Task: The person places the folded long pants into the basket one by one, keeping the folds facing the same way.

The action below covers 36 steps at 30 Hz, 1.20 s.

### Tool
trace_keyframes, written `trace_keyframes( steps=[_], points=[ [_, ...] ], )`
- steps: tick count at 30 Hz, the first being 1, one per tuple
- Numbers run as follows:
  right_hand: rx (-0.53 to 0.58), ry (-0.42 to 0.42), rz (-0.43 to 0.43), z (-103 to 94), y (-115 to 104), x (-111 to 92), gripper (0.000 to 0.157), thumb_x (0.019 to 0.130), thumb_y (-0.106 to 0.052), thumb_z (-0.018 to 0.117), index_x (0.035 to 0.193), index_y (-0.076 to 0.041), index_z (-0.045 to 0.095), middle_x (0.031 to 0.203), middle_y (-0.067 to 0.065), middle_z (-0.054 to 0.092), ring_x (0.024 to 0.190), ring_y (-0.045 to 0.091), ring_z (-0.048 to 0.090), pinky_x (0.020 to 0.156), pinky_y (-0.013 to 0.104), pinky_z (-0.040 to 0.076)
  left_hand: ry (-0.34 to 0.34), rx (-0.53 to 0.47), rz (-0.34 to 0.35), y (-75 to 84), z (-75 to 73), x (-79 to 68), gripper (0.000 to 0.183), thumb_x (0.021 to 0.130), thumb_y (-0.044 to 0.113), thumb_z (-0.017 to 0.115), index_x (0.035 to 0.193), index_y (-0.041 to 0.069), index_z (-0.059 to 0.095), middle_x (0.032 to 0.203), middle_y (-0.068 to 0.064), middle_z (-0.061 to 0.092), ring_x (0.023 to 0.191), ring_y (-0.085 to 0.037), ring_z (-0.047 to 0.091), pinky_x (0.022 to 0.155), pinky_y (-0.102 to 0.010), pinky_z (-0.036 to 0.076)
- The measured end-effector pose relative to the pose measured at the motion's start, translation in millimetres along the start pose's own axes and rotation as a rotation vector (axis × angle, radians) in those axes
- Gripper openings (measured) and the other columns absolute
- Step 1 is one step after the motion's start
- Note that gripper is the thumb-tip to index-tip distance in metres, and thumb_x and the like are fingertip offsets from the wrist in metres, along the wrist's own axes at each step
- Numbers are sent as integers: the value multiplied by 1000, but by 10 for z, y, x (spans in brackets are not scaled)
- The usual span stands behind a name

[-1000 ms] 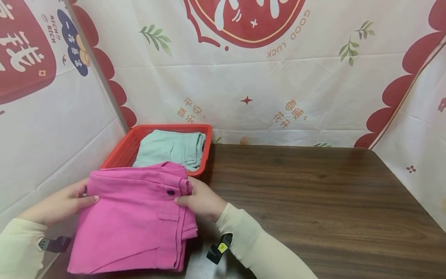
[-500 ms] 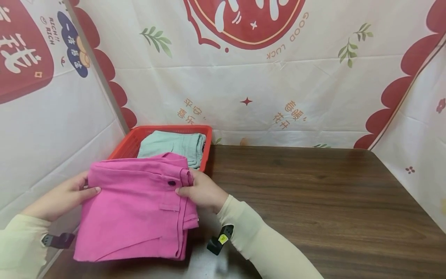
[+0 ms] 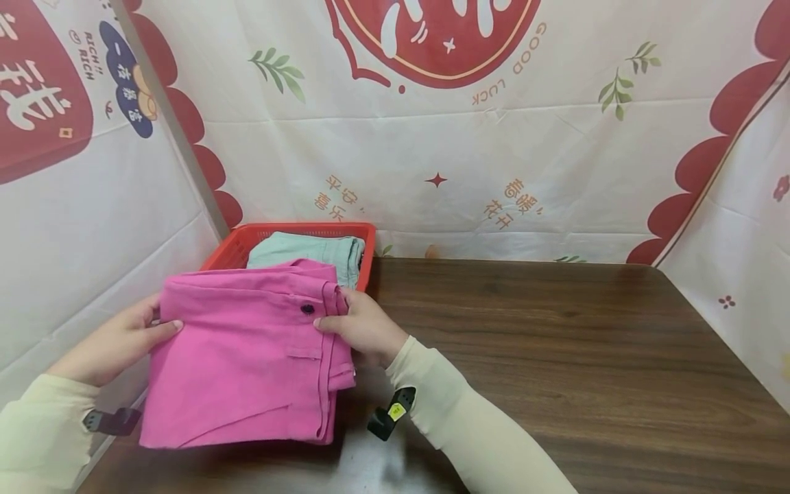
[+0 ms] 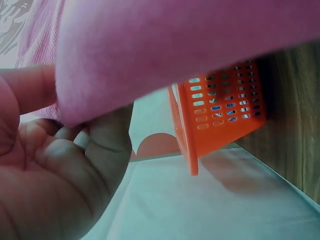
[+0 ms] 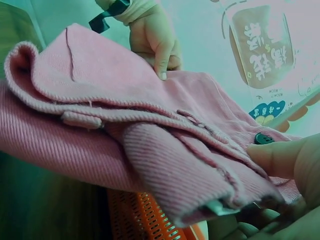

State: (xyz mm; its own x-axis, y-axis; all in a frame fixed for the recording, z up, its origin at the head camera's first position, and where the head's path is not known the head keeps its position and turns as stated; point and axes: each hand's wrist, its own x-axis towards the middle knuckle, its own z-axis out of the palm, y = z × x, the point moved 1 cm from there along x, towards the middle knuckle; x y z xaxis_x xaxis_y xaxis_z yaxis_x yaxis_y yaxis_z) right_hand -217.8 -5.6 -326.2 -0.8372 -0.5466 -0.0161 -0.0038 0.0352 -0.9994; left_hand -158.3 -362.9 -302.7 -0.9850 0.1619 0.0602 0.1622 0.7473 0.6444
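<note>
A folded pink garment (image 3: 241,357) with a waistband, a belt loop and a dark button (image 3: 307,309) hangs between both hands, above the table. My left hand (image 3: 126,339) grips its left edge, thumb on top and fingers underneath. On the right edge, near the button, my right hand (image 3: 364,326) pinches the folded layers. The right wrist view shows the stacked ribbed layers and the right thumb (image 5: 275,159) pressing on them. Behind the garment, a red plastic basket (image 3: 367,264) holds folded light-green clothing (image 3: 308,250). The garment's upper edge covers the basket's near side in the head view.
The dark wooden table (image 3: 524,357) extends to the right of the basket. A printed white cloth (image 3: 370,151) hangs behind it, and another cloth wall (image 3: 111,226) stands close on the left. The basket's perforated side (image 4: 225,110) shows in the left wrist view.
Both hands have moved the pink garment forward and slightly right. It now covers more of the red basket and the light-green clothing. The grip of each hand looks the same.
</note>
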Motion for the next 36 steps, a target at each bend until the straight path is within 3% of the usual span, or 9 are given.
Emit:
trace_keyframes(
  steps=[2, 5, 7, 9, 13, 18, 21, 30, 36],
  points=[
    [26, 10, 3, -7, 5, 25, 39, 91, -7, 69, 128, -13, 58, 109, 5, 67, 94, 20, 68, 81, 37, 58, 7, 4, -18, 12, 3, 14, 58, 103, 18, 54, 150, -6, 29, 137, -29, 49, 115, -1, 49, 87, -16, 46],
    [41, 27, -2, -20, 7, 69, 42, 90, -6, 70, 130, -13, 58, 110, 5, 68, 95, 20, 67, 83, 36, 57, 28, -19, -15, 16, 18, 46, 56, 103, 15, 53, 149, -8, 29, 136, -29, 49, 113, -5, 53, 86, -17, 48],
    [43, 39, -5, -33, 3, 97, 43, 90, -6, 71, 131, -13, 58, 110, 5, 68, 95, 19, 67, 84, 35, 56, 42, -51, 5, 18, 31, 67, 55, 103, 11, 52, 148, -10, 29, 134, -30, 48, 108, -3, 54, 83, -18, 50],
    [40, 52, -12, -48, -7, 122, 43, 89, -6, 71, 130, -12, 59, 109, 5, 69, 94, 18, 67, 84, 34, 56, 62, -79, 33, 18, 44, 93, 52, 103, 8, 51, 146, -12, 30, 132, -29, 49, 102, 7, 53, 80, -13, 47],
    [39, 72, -21, -74, -31, 165, 40, 89, -6, 71, 128, -12, 61, 106, 5, 70, 91, 19, 67, 84, 34, 56, 87, -97, 28, 39, 47, 139, 50, 104, 9, 49, 144, -14, 30, 134, -30, 47, 100, 11, 50, 79, -10, 45],
    [33, 99, -22, -106, -66, 209, 39, 90, -7, 71, 128, -12, 62, 106, 5, 69, 91, 19, 67, 84, 34, 56, 132, -97, 9, 79, 33, 197, 48, 104, 13, 49, 142, -14, 35, 127, -15, 55, 99, 6, 52, 80, -10, 43],
    [33, 115, -19, -137, -91, 228, 37, 91, -8, 71, 126, -12, 62, 105, 6, 69, 89, 19, 67, 82, 34, 56, 146, -110, 18, 101, 34, 246, 48, 104, 13, 49, 142, -14, 35, 126, -13, 56, 99, 7, 52, 80, -10, 43],
    [42, 164, -22, -241, -179, 324, 33, 92, -10, 70, 124, -11, 62, 105, 8, 68, 88, 20, 67, 80, 36, 57, 174, -199, -55, 235, 39, 438, 51, 106, 18, 45, 143, -13, 31, 139, -32, 43, 95, 10, 51, 79, -11, 45],
    [72, 179, -17, -303, -221, 380, 35, 91, -13, 71, 125, -14, 64, 107, 9, 67, 88, 22, 68, 79, 37, 57, 190, -228, -91, 298, 21, 535, 50, 105, 21, 46, 141, -11, 33, 138, -28, 44, 94, 7, 52, 78, -12, 45]
  ],
)
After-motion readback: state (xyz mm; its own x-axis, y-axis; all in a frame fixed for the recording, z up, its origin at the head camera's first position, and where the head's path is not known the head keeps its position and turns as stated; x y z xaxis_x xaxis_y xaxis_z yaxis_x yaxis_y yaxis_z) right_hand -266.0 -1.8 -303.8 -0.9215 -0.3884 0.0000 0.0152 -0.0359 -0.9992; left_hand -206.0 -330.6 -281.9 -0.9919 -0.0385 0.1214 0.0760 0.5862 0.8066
